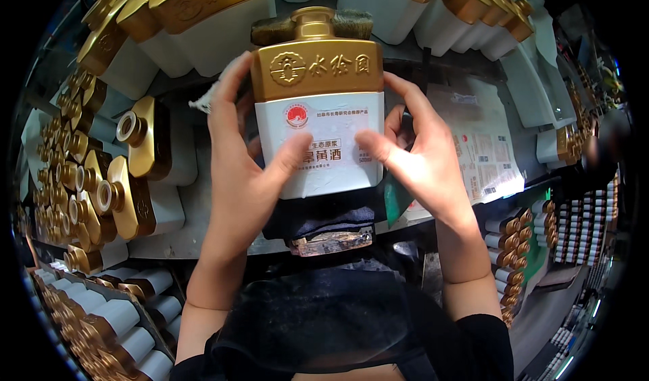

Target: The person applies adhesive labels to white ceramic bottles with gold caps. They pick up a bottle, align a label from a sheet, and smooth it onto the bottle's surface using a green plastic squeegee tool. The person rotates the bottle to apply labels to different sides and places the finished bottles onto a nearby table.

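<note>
A flat white bottle (pixel 270 127) with a gold shoulder and neck is held upright in front of me. My left hand (pixel 240 137) grips its left side, thumb pressed on the white front. From the other side my right hand (pixel 422 144) holds it too, with its thumb on the front face. Small red and dark printing marks the white part, and raised emblems stand out on the gold. Behind the bottle neck lies a dark brush-like bar (pixel 355 24). The fingers at the bottle's back are partly hidden.
A sheet of printed labels (pixel 483 144) lies on the table to the right. Similar gold-topped bottles (pixel 138 195) crowd the left side, and more bottles (pixel 209 43) stand along the far edge. Crates of bottles (pixel 108 320) sit lower left; several rows (pixel 510 246) stand at right.
</note>
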Tool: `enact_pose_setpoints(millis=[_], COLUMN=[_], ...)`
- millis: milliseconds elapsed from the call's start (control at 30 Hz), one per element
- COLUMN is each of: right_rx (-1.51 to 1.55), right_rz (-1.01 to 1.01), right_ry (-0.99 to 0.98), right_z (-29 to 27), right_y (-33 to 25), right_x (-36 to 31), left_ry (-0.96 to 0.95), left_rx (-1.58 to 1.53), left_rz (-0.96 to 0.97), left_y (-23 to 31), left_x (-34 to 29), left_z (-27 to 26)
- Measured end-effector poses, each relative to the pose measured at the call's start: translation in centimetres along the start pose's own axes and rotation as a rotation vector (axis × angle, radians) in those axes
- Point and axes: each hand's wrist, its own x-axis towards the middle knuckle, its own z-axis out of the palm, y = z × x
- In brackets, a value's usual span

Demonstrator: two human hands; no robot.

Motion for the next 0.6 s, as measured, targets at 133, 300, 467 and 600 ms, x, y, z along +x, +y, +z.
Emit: enact_pose_setpoints(millis=[133,300,467,600], right_rx=[0.02,-0.046,-0.009,0.013], right_rz=[0.023,0.02,0.004,-0.009], right_ry=[-0.019,-0.001,-0.007,-0.024], right_z=[0.28,0.34,0.52,0.28], right_y=[-0.52,-0.38,0.02,0.08], right_x=[-0.7,-0.09,-0.04,-0.19], left_ry=[-0.02,-0.003,-0.007,0.017], left_rx=[-0.154,-0.254,-0.329,-0.341], left_rz=[-0.099,-0.14,-0.14,-0.111], left_y=[0.6,0.26,-0.14,0.04], left_x=[-0.81,-0.82,-0.96,-1.19], left_z=[0.32,0.24,0.3,0.53])
